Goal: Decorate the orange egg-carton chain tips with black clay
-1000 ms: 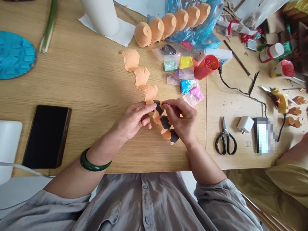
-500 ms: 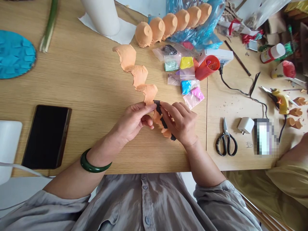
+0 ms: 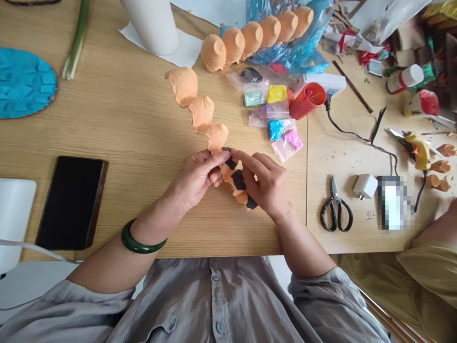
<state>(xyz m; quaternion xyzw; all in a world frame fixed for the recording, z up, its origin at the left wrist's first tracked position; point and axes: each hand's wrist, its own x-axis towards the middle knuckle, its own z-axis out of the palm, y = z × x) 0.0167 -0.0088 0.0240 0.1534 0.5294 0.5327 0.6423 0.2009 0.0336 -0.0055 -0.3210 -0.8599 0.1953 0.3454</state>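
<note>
Worktop [image 3: 135,119]: pale wood, seam right of centre; bearings taken from the hands, twelve o'clock pointing away from the wearer.

Item, orange scalloped strip [image 3: 217,136]: runs from eleven o'clock down between the hands to five.

Item, left hand [image 3: 191,178]: thumb and fingers closed on the strip at its middle, beside the topmost dark patch.

Item, right hand [image 3: 269,186]: fingers bent, index finger reaching to that same patch; whether it pinches anything, cannot tell.

Item, dark patches [image 3: 238,180]: three visible, all on the lower half. Judged by these, about half the held piece is treated; the three upper scallops show plain orange. Whether they too are meant to take patches is uncertain. The topmost patch looks in hand rather than finished.

Item, second orange strip [image 3: 270,31], one o'clock: six rounded cups, no dark patch visible; seemingly untouched, if it belongs to the work.

Item, small clear bags [image 3: 277,94], one o'clock: coloured contents, one blackish.

Item, scissors [image 3: 334,193], just past three: lying apart, unused.

Obscured: the patch's upper edge, under fingertips; the strip's underside and part of its lower right margin, behind the right hand. Screened by pixels: a rectangular object [image 3: 392,205], three o'clock. Cut off: blue oval [image 3: 26,83], toward ten; another person's arm [image 3: 435,228], past three. Clutter at two: partly indistinct.
</note>
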